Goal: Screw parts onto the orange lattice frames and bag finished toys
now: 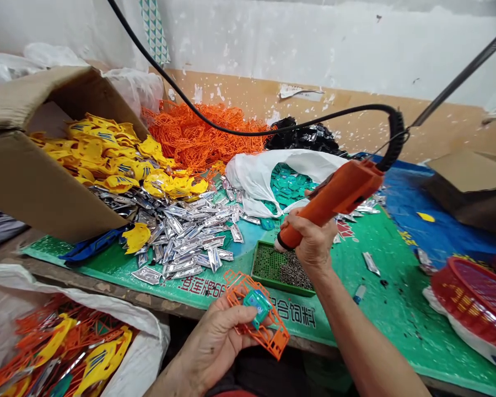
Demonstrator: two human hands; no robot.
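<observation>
My left hand (221, 342) grips an orange plastic frame (278, 339) near the table's front edge. A small teal plastic piece (257, 307) lies on the frame, with my thumb pressed against it. My right hand (314, 242) is wrapped round an orange electric screwdriver (333, 201), tilted with its nose down to the left. The screwdriver's tip is over a green tray (268, 264), where many small dark screws (295, 270) are heaped on the right side. I cannot tell whether a screw is on the tip.
Silver plates (190, 237) are piled left of centre, beside yellow parts (107, 151) spilling from a cardboard box (45, 182). Behind are orange frames (206, 129) and a white bag (252, 176) of teal pieces. A red basket (475, 303) stands right. A black cable (231, 131) hangs across.
</observation>
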